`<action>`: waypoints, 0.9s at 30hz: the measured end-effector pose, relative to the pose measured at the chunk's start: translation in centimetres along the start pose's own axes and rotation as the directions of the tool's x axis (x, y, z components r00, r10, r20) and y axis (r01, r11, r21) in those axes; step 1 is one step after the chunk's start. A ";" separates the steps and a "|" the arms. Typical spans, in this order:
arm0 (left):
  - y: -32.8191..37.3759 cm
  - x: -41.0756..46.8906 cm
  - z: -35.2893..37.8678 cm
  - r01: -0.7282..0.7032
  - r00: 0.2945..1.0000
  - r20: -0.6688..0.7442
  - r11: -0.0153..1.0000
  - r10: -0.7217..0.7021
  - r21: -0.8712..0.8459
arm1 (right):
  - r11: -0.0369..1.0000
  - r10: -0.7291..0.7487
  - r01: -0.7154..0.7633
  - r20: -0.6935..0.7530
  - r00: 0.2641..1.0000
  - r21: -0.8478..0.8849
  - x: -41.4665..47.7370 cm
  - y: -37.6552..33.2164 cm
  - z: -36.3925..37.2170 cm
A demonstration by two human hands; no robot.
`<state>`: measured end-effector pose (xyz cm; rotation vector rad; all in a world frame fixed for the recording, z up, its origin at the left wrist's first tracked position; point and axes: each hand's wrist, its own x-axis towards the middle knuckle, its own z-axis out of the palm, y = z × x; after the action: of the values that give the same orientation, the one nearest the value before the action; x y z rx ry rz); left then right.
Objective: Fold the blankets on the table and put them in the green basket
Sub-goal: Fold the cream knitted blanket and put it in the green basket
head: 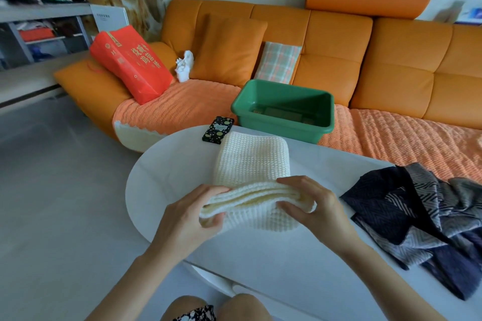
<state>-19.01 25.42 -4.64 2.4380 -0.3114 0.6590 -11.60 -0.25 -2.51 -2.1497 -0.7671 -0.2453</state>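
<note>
A cream waffle-knit blanket [251, 159] lies folded in layers on the white table [167, 180]. Its near end is lifted off the table. My left hand [190, 216] grips the near left corner, and my right hand [310, 203] pinches the near right side of the layers. A dark blue and grey patterned blanket [427, 219] lies crumpled on the table to the right, apart from both hands. The green basket [284, 109] stands on the orange sofa just behind the table, with nothing but its slotted bottom showing inside.
A black patterned phone [218, 129] lies at the table's far edge beside the cream blanket. The orange sofa [391, 65] holds a red bag [130, 65], a checked cushion [277, 62] and white cloth. Shelves stand at far left. Grey floor spreads left.
</note>
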 end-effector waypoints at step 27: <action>-8.9 20.3 9.7 0.016 0.994 -0.112 0.998 -0.010 0.053 | 0.835 0.550 -0.543 -0.139 0.823 0.087 22.2 16.4 3.9</action>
<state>5.23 25.34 -5.15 2.4405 -0.2358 0.8040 15.56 4.67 -6.35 -2.1780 -0.0392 -0.0895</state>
